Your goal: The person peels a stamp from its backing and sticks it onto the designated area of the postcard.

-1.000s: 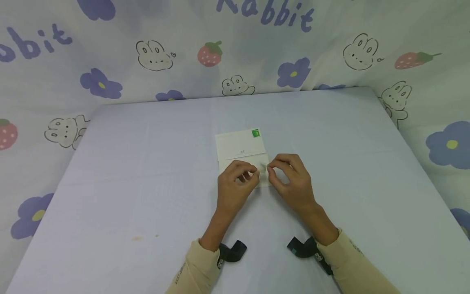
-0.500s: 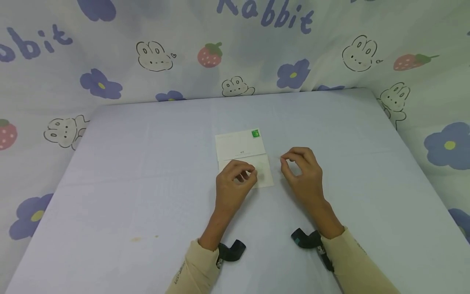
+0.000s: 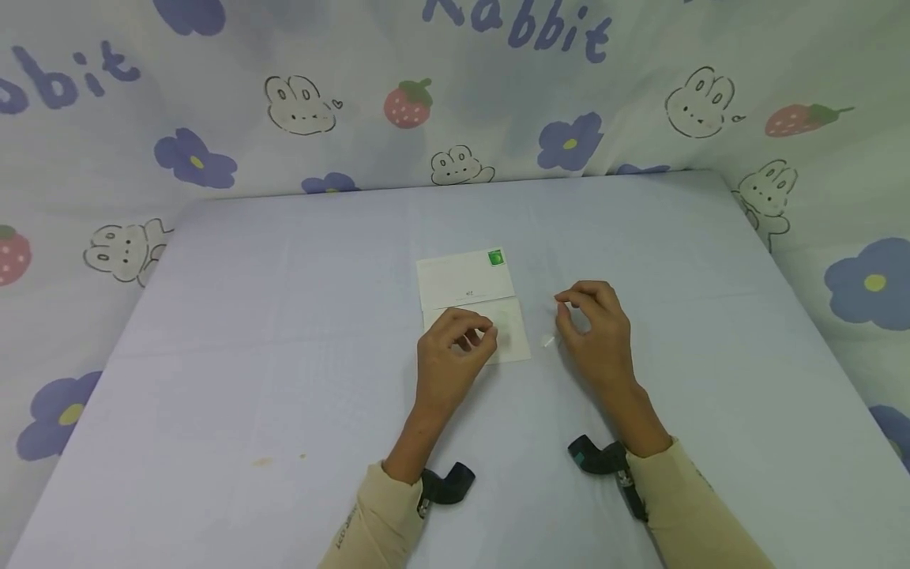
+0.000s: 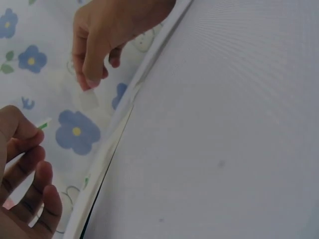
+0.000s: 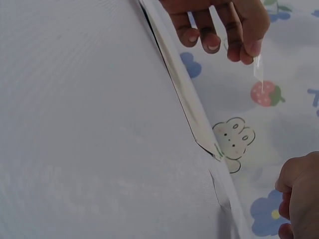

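Observation:
A white envelope with a green stamp lies on the table; a line or edge runs across it. My left hand hovers over its lower part, thumb and forefinger pinching a small sticker that shows a green sliver. From the right wrist view that sticker looks thin and whitish. Right of the envelope, my right hand is raised and pinches a small translucent film by its edge. In the right wrist view its fingertips are mostly turned away.
A white-covered table spreads around the hands. Behind it hangs a curtain printed with rabbits, strawberries and flowers. A small whitish spot shows beside the right hand; I cannot tell what it is. Black wrist cameras are strapped at both cuffs.
My right hand has drawn away from the left, to the right and slightly back, with the film. The left hand has stayed nearly still, and the envelope has not moved.

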The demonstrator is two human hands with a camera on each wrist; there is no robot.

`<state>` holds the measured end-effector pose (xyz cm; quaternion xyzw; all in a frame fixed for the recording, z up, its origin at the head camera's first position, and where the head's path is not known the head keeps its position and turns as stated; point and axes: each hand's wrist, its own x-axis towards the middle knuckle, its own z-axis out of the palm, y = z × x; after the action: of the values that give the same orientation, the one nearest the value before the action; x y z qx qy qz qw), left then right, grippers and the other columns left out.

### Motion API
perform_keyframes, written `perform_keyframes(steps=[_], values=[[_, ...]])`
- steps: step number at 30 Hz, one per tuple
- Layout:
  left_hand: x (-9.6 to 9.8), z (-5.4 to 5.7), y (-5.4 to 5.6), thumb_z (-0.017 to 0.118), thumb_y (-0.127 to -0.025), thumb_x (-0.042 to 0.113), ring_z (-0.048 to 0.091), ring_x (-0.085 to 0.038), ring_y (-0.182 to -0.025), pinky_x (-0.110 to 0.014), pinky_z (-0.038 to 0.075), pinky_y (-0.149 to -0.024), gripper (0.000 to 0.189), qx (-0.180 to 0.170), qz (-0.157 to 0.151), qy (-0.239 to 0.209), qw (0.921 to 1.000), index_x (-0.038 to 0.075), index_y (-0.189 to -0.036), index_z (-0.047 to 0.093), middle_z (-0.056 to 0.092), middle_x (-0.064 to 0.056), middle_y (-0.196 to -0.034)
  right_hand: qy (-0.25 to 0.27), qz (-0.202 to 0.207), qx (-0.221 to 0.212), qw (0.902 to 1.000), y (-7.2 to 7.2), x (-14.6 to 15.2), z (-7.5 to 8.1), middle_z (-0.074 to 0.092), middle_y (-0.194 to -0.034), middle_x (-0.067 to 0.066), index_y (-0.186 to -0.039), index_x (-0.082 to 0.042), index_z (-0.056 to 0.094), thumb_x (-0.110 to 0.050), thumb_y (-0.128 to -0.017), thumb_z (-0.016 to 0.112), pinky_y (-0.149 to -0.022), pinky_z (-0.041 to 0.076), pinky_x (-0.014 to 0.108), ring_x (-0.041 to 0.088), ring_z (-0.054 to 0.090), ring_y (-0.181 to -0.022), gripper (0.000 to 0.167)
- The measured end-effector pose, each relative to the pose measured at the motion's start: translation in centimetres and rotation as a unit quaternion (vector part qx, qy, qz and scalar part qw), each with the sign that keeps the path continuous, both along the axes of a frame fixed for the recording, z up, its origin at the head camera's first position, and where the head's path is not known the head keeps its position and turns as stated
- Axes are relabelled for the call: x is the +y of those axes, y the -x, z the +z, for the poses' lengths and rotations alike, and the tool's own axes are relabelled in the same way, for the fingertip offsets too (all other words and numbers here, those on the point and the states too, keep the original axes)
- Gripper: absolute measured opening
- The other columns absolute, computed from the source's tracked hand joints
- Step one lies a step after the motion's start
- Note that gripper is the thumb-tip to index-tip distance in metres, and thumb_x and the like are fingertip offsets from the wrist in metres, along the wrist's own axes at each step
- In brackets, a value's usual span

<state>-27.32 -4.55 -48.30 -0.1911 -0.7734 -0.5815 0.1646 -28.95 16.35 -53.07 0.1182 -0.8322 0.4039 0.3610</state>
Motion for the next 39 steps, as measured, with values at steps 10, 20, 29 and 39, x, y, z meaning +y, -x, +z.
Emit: perform_keyframes(steps=[10,20,29,39], values=[[-0.1,0.0,0.1,0.071,-0.082,-0.012,0.061,-0.038,-0.072,-0.051,0.053,-0.061,0.007,0.001,-0.001,-0.002,1.0,-0.007,-0.086,0.073,0.065,-0.019,-0.089,0.0,-0.01,-0.024,0.9997,0.0,0.1,0.0,0.06,-0.107,0.015,-0.093,0.003,0.07,0.008,-0.084,0.075,-0.078,0.047,0.037,0.025,0.058,-0.092,0.012],[-0.1,0.0,0.1,0.071,-0.082,-0.014,0.061,-0.038,-0.071,-0.053,0.053,-0.06,0.007,0.006,-0.004,-0.003,1.0,-0.008,-0.085,0.072,0.065,-0.02,-0.088,0.017,-0.003,-0.019,0.9997,0.0,-0.1,0.3,0.06,-0.108,0.015,-0.097,0.003,0.072,0.002,-0.089,0.073,-0.078,0.045,0.032,0.028,0.058,-0.09,0.009],[-0.1,-0.5,0.3,0.072,-0.084,-0.009,0.061,-0.029,-0.074,-0.044,0.054,-0.063,0.005,-0.026,-0.003,0.002,0.9997,-0.006,-0.088,0.073,0.066,-0.016,-0.09,-0.015,0.089,-0.003,0.9959,-0.3,-1.1,-0.1,0.061,-0.106,0.012,-0.099,-0.001,0.075,0.004,-0.079,0.082,-0.08,0.046,0.023,0.022,0.059,-0.091,0.022],[-0.2,-3.6,1.5,0.076,-0.09,0.01,0.063,-0.018,-0.082,-0.033,0.053,-0.069,0.004,-0.077,-0.041,-0.014,0.9961,0.007,-0.093,0.076,0.068,-0.002,-0.096,-0.03,0.131,0.072,0.9884,-0.6,-2.4,0.5,0.064,-0.101,0.012,-0.094,-0.002,0.077,0.012,-0.076,0.08,-0.081,0.046,0.021,0.023,0.06,-0.091,0.024]])
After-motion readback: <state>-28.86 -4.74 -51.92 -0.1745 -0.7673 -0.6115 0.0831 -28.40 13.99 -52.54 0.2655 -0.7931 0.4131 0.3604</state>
